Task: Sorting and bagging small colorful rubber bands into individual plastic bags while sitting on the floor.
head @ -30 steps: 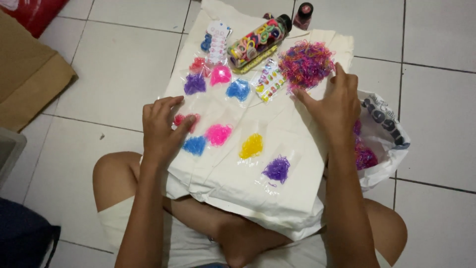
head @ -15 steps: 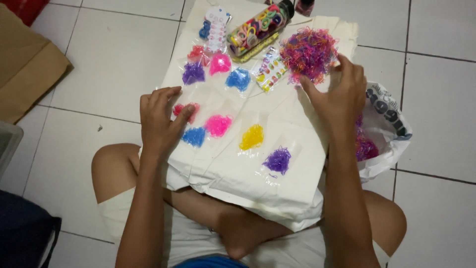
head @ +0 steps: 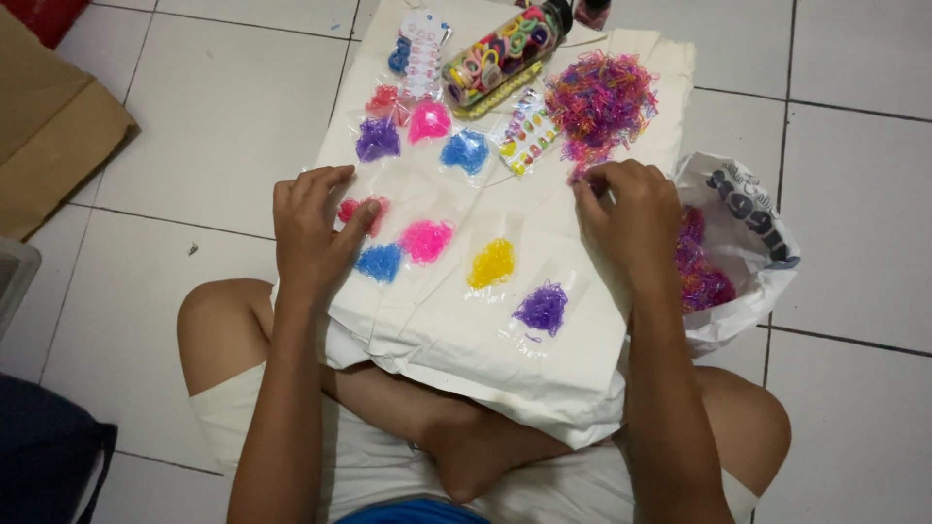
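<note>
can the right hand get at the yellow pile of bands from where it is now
Probably yes: the right hand rests on the cloth just up and right of the yellow pile, with only bare cloth between them and nothing covering the pile.

The right hand (head: 626,209) is curled, fingertips pinching at the near edge of a messy band heap (head: 600,97), a loose tangle of tiny pink, purple and orange elastic bands spread on the cream cloth (head: 485,340) at its far right corner. The left hand (head: 313,233) lies flat on the cloth, fingers spread, thumb out over a small clear packet of red bands (head: 361,208), which peeks out between thumb and fingers. Just beside it, toward the knees, sits a blue packet (head: 380,262), touching the thumb's tip or nearly so, can't quite tell. Both packets lie flat, bands bunched up inside.
</note>
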